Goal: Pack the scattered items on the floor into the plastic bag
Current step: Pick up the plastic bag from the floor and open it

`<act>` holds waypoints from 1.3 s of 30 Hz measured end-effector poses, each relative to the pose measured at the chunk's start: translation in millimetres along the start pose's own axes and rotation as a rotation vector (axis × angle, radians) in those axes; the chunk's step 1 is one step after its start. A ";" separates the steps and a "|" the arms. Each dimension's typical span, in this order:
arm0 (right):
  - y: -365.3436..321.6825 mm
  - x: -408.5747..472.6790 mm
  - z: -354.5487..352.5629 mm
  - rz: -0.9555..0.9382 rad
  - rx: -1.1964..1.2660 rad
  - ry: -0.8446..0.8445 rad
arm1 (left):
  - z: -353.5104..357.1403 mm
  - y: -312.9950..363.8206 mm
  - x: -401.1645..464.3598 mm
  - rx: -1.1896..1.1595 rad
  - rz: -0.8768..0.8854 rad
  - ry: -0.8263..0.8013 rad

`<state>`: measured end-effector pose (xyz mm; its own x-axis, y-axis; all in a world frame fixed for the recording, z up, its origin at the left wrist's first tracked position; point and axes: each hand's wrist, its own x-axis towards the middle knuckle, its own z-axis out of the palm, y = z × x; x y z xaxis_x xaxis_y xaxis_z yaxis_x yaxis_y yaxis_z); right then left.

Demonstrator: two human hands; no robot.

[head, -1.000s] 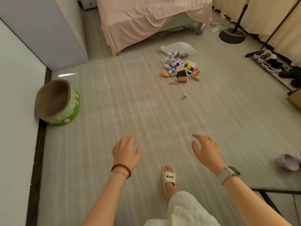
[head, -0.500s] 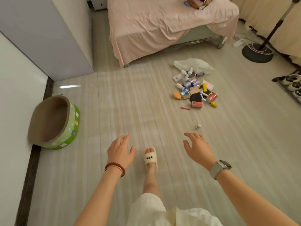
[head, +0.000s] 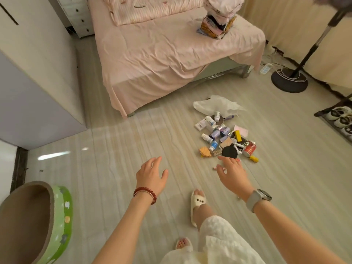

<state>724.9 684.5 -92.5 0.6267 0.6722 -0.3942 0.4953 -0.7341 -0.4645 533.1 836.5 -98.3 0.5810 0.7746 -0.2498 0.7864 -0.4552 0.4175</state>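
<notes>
A white plastic bag (head: pixel 217 104) lies crumpled on the floor near the bed's foot. Just in front of it sits a pile of scattered items (head: pixel 225 139): several small bottles, boxes, a red can (head: pixel 250 149), a black round piece (head: pixel 229 151), an orange object (head: pixel 205 151) and a yellow one (head: pixel 254 159). A small pink item (head: pixel 214 168) lies beside my right hand. My right hand (head: pixel 233 173) reaches forward, fingers spread, its tips just short of the pile. My left hand (head: pixel 151 175) is stretched out over bare floor, fingers relaxed, holding nothing.
A bed with a pink sheet (head: pixel 171 54) stands behind the pile. A floor fan base (head: pixel 289 80) and a shoe rack (head: pixel 341 119) are at the right. A white cabinet (head: pixel 38 92) and a green cat bowl-bed (head: pixel 38 221) are at the left.
I have walked towards the pile, which now lies much closer. Both hands stay stretched forward and empty; the right hand now almost reaches the nearest items.
</notes>
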 end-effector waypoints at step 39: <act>-91.0 734.8 -250.6 0.779 0.608 0.254 | -75.2 309.7 936.1 0.194 0.597 -0.581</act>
<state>1291.1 1221.3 -141.2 0.7884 -0.0636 -0.6118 -0.4495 -0.7385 -0.5025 1304.7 1453.7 -137.2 0.8831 0.0572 -0.4658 0.3053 -0.8238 0.4776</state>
